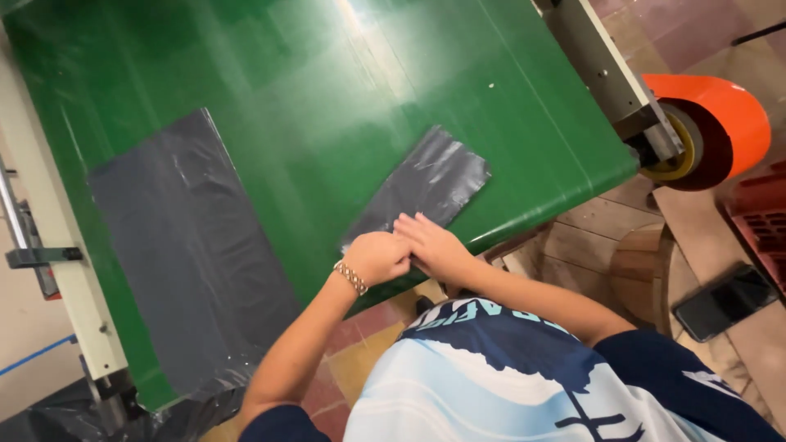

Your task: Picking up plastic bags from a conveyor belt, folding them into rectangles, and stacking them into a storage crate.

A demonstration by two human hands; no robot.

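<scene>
Two hands (409,250) meet on folded bag (426,184) | grip unclear | fingertips hidden

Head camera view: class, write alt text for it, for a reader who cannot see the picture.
Two bare hands, left hand and right hand, press on a small folded dark plastic bag at the edge of a green table. A larger flat dark plastic sheet lies to its left; an orange roll sits at the table's far right.
</scene>
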